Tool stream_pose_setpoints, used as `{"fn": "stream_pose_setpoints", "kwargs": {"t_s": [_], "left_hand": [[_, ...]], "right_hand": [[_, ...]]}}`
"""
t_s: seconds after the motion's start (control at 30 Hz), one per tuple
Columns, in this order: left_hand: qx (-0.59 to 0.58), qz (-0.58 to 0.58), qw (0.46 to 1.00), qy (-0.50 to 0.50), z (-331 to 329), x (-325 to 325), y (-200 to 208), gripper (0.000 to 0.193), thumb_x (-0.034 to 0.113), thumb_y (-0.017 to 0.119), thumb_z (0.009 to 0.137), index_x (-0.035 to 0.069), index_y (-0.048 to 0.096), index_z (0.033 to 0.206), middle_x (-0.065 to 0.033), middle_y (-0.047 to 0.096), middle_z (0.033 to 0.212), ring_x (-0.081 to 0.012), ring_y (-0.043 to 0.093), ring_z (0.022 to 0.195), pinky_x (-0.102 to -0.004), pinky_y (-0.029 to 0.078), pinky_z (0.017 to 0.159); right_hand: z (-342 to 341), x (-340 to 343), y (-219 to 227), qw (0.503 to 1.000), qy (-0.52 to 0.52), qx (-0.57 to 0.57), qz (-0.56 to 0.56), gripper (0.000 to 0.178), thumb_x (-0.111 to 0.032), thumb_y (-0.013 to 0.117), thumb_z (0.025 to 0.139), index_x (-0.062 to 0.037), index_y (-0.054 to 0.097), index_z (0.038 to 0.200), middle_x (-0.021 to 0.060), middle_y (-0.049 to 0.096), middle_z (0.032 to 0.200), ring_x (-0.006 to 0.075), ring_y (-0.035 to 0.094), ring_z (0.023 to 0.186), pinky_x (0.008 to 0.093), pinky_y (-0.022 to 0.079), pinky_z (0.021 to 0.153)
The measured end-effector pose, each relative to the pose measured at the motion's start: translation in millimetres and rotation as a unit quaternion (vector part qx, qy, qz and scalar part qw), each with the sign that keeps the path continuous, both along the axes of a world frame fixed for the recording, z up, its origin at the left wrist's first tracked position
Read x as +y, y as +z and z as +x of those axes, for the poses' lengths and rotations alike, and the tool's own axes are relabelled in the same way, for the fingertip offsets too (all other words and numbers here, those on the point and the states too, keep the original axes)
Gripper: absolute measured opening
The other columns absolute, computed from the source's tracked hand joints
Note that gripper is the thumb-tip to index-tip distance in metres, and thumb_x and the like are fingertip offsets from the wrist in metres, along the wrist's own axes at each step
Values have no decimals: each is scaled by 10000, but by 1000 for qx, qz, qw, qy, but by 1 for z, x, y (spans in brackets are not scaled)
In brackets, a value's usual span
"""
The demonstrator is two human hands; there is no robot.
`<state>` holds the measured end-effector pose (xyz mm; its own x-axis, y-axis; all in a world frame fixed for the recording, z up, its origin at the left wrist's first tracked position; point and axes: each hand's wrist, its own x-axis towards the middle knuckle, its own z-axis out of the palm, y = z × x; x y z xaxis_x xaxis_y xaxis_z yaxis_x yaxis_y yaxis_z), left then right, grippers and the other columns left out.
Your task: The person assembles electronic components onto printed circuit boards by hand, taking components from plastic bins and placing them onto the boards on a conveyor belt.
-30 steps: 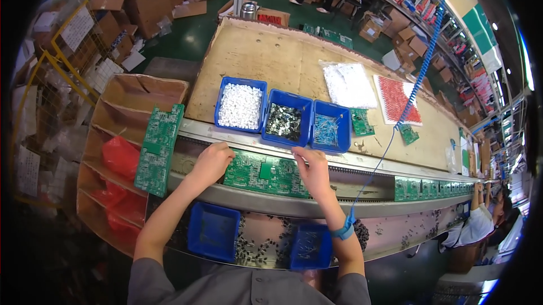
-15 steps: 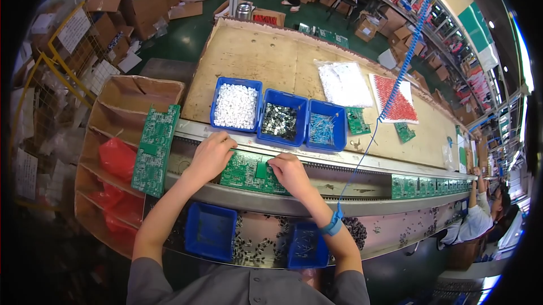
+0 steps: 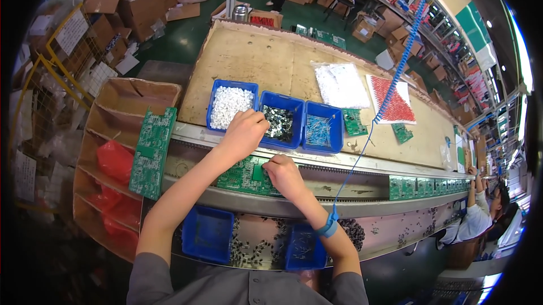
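Note:
A green circuit board [image 3: 240,176] lies in the conveyor track in front of me. Over its right part, my right hand [image 3: 285,177] is closed in a pinch; whatever its fingertips hold is too small to make out. My left hand [image 3: 246,133] is at the near rims of two blue bins, fingers curled together, and its fingertips' contents are hidden. One is a blue bin of white parts [image 3: 232,104]; the other, a blue bin of dark shiny parts [image 3: 279,122], is nearest its fingertips. Right of these stands a blue bin of light-blue leaded parts [image 3: 322,130].
Another circuit board [image 3: 151,152] rests across the track's left end, beside a brown compartment box [image 3: 93,161]. More boards [image 3: 427,187] line the track rightward. A coiled blue cord [image 3: 404,59] hangs down toward my right wristband [image 3: 328,225]. Two blue bins [image 3: 207,234] sit nearer me.
My left hand has left the board's left end and moved up and right to the bins. My right hand stays at the board, shifted slightly. A person in the background has moved.

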<state>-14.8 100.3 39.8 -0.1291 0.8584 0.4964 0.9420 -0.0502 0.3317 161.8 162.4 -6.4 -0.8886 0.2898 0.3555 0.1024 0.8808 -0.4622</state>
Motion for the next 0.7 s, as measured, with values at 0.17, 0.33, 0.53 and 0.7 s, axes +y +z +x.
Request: {"fn": "stream_pose_setpoints", "kwargs": {"t_s": [0.17,0.33,0.53,0.7], "left_hand": [[32,3,999,-16,6,31,-9,116,15,592,698,40,647,797,-76,591,821,-264,583,836,-373,481,719],[67,-57,996,-18,16,56,-17,116,35,580,724,39,668,799,-107,606,828,-289,616,857,-393,514,729],[-30,-129,991,-28,24,69,-30,65,29,608,721,9,665,747,-151,632,862,-314,637,858,-403,529,723],[-42,-146,988,-22,23,70,-37,59,56,630,733,17,669,754,-154,636,867,-320,635,855,-410,525,723]], "right_hand": [[1,-6,-6,998,-7,-14,66,134,-16,621,672,-48,672,791,75,574,765,258,557,776,361,459,718],[2,-7,-6,998,-20,14,53,128,12,627,696,-34,671,808,82,573,767,265,545,746,364,461,692],[6,-6,-9,998,-28,-13,61,194,-21,622,647,-63,656,833,69,566,812,250,549,811,356,440,723],[10,-6,-3,993,-28,-42,102,179,-38,623,632,-75,637,806,62,564,813,241,545,823,358,428,739]]}}
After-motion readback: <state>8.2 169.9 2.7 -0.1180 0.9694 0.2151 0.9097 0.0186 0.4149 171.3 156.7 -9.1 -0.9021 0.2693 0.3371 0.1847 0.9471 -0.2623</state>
